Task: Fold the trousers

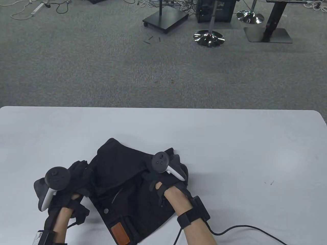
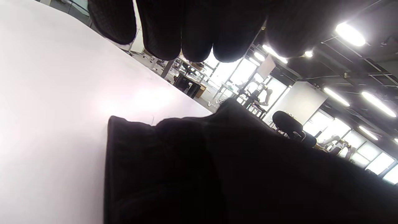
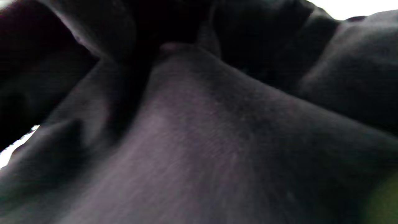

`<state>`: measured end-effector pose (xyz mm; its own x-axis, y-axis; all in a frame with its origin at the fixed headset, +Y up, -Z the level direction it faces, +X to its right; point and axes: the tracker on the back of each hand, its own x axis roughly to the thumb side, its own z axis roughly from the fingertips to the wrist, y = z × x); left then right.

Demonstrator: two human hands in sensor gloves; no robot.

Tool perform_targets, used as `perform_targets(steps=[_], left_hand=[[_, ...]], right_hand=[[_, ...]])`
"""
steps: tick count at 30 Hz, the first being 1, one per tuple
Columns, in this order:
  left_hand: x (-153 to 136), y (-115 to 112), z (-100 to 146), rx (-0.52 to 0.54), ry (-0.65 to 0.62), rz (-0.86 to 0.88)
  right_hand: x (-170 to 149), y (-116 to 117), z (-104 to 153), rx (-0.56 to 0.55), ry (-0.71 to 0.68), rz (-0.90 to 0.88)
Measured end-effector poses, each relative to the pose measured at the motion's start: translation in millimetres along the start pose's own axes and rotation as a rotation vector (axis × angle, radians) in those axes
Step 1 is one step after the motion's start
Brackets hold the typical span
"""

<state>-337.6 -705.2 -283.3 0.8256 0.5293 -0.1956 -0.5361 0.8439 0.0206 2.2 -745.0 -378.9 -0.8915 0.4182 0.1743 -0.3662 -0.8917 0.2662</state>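
Observation:
Black trousers (image 1: 120,166) lie in a folded heap on the white table (image 1: 230,153) near its front edge, waistband with a brown patch (image 1: 120,233) toward me. My left hand (image 1: 78,169) is at the heap's left edge. In the left wrist view its fingers (image 2: 192,31) hang free above the dark cloth (image 2: 233,171), holding nothing. My right hand (image 1: 176,166) rests on the right side of the trousers, where the cloth bunches up. The right wrist view is filled with dark cloth (image 3: 202,140); I cannot tell whether the fingers grip it.
A black cable (image 1: 242,227) runs from my right wrist across the table's front right. The table's far edge (image 1: 163,108) borders grey carpet with stand bases (image 1: 208,38) and cables beyond. A small dark mark (image 1: 270,182) is on the table at the right.

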Motion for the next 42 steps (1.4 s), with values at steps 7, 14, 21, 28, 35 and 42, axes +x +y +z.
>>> perform_targets(steps=[7, 14, 21, 28, 35, 42], left_hand=[[-1, -6, 8, -0.033, -0.018, -0.081], [32, -32, 33, -0.113, -0.117, -0.185], [74, -77, 65, -0.262, -0.25, -0.338], [81, -124, 56, -0.492, -0.213, -0.477], [67, -126, 43, -0.451, -0.143, -0.659], [20, -87, 21, -0.396, 0.046, -0.635]], right_hand=[[-12, -2, -2, -0.154, 0.061, 0.068], [-61, -14, 0, -0.152, 0.253, -0.126], [-99, -47, 17, -0.201, 0.315, -0.402], [-135, -75, 36, -0.265, 0.335, -0.636], [-161, -102, 52, -0.305, 0.319, -0.836], [-180, -126, 59, -0.332, 0.321, -0.857]])
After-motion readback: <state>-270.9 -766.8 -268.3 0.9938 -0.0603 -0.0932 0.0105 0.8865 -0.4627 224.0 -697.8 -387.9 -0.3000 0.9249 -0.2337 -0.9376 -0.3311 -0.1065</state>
